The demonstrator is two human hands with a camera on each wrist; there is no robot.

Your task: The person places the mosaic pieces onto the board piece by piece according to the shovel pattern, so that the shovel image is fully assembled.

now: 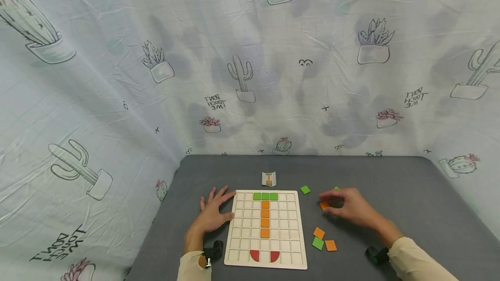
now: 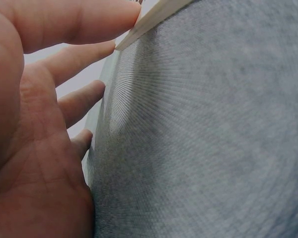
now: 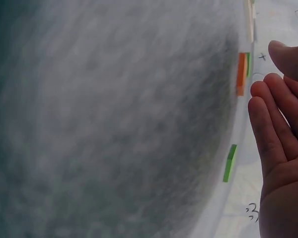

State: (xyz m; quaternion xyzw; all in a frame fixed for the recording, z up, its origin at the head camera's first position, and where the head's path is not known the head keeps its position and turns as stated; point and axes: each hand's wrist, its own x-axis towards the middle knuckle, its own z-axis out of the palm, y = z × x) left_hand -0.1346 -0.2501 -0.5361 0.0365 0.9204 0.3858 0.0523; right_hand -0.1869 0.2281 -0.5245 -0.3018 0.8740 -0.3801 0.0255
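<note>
Left hand [image 1: 213, 212], right hand [image 1: 349, 205] unclenched, I have nine coloured pieces [image 1: 265, 223] on my cream gridded board [image 1: 286, 234], orange square tile [image 1: 324, 206] loose at its two o'clock.

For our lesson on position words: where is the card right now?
In the head view, the card lies on the table just beyond the board, left of the loose green tiles.

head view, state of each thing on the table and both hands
Board: lying flat, partly filled
Three green tiles: in the far row
Four orange tiles: in one column
Two red pieces: in the near row
Loose tiles: lying off the board
Card: printed side up
Left hand: touching the board's edge
Right hand: over a loose orange tile, not gripping
</note>
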